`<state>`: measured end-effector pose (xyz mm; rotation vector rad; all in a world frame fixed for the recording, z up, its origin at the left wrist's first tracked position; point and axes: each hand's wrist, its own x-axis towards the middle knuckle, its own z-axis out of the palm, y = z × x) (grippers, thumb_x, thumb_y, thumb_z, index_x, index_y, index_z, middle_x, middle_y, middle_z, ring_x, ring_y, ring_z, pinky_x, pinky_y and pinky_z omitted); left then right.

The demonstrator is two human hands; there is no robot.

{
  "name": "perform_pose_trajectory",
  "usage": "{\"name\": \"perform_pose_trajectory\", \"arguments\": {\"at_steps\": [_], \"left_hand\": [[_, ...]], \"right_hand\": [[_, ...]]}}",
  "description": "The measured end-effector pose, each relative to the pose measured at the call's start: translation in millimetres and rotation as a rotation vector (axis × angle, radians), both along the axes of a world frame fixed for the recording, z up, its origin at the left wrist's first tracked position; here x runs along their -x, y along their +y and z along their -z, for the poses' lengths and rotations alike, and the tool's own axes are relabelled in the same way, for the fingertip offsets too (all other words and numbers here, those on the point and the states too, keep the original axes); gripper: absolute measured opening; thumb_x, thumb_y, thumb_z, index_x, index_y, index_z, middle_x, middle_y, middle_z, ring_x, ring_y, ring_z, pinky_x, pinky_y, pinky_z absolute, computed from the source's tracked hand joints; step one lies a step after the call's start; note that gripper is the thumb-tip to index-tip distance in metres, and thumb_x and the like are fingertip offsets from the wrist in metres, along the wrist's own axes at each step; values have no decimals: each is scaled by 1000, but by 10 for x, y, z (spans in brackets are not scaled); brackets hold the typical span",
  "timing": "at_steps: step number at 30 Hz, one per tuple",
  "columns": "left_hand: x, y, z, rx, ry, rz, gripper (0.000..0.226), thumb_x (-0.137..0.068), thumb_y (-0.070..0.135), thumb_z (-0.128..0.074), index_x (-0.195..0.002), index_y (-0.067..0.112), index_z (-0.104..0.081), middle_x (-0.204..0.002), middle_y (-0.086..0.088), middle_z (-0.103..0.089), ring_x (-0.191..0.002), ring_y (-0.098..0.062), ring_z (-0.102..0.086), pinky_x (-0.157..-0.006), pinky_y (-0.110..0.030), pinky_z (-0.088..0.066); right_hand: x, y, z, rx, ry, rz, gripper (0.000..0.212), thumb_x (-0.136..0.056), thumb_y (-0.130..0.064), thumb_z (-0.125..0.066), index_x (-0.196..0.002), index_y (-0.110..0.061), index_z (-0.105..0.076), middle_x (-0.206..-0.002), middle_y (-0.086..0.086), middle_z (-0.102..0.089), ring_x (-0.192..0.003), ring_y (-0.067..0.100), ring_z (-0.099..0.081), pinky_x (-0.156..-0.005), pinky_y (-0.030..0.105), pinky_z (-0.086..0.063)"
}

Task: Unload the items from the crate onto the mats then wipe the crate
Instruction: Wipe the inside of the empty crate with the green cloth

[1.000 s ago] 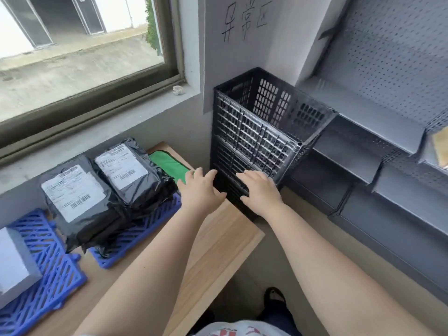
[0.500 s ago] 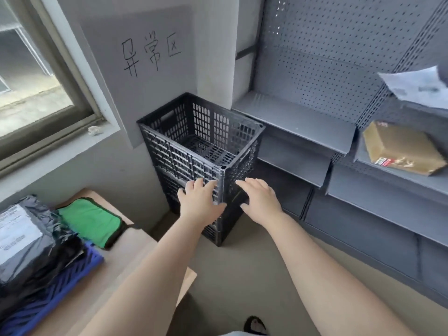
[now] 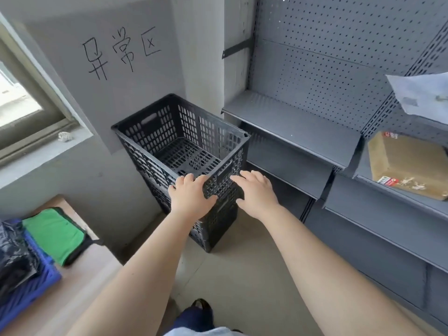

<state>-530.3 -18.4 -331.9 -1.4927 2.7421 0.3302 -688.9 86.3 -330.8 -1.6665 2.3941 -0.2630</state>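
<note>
crate (image 3: 184, 151): black slotted plastic one, sitting on top of a 2nd black crate (image 3: 218, 226) that stands on the floor, tucked into the corner between the grey wall and the shelving; we can see right down to its perforated bottom and nothing's lying in it
left hand (image 3: 191, 197): our fingers are draped over the near corner of the crate's top rim, thumb spread out to the side, so we'd say it rests on the rim more than grips it
right hand (image 3: 257, 190): flat and relaxed, fingers straight, up against the crate's right outer wall just below the rim; can't tell for sure if it's touching or just beside it
mat (image 3: 29, 294): blue plastic grid, on the wooden counter (image 3: 80, 294) at the lower left
parcels (image 3: 14, 253): black poly bags lying on the blue mat, mostly cut off by the frame edge
cloth (image 3: 55, 236): green with a dark border, lying flat on the counter just beside the mat, toward the crate
shelving (image 3: 303, 124): grey metal with pegboard back, to our right
brown parcel (image 3: 409, 163): lies on a shelf at the far right, with red and white labels
white bag (image 3: 424, 93): on the shelf above the brown parcel, partly out of view
wall sign (image 3: 121, 49): 3 handwritten characters on a grey panel above the crate
window (image 3: 21, 98): off to the left, with a small crumpled white scrap (image 3: 65, 136) on its sill
</note>
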Motion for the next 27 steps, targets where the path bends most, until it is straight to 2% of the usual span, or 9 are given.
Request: {"name": "perform_pose_trajectory", "arguments": {"at_steps": [12, 17, 21, 24, 27], "left_hand": [[54, -1315, 313, -87, 31, -204, 71, -85, 64, -54, -147, 35, -36, -148, -1, -40, -139, -30, -31, -112, -54, -27], [45, -1832, 418, -139, 54, -320, 66, -88, 57, -54, -148, 33, -36, -148, -3, -40, -139, -31, -31, -113, -55, -26], [125, -2124, 508, -150, 66, -395, 64, -91, 46, -55, -148, 27, -33, -144, -5, -42, -135, -32, -34, -112, -54, -28], [193, -2216, 557, -181, 32, -440, 67, -89, 38, -59, -149, 26, -31, -144, -6, -40, -134, -33, -34, -112, -54, -28], [270, -2333, 586, -170, 22, -489, 69, -89, 34, -63, -149, 25, -30, -144, -7, -38, -134, -33, -34, -111, -53, -31]], "right_hand": [[305, -1369, 221, -107, 31, -144, 63, -92, -25, -62, -148, -33, -33, -158, 2, -24, -145, 28, -14, -118, 50, -12], [584, -1909, 178, -132, 54, -121, 61, -93, -27, -59, -148, -33, -33, -160, 3, -20, -147, 28, -13, -118, 51, -12], [839, -2367, 110, -69, 73, -28, 56, -94, -24, -56, -146, -30, -36, -159, 5, -19, -145, 31, -18, -115, 50, -21], [980, -2668, 138, -93, 99, -83, 58, -93, -26, -57, -146, -28, -35, -157, 7, -23, -142, 31, -22, -114, 50, -24], [1111, -3000, 187, -116, 101, -140, 59, -91, -24, -58, -146, -28, -34, -156, 7, -25, -141, 31, -22, -116, 52, -22]]}}
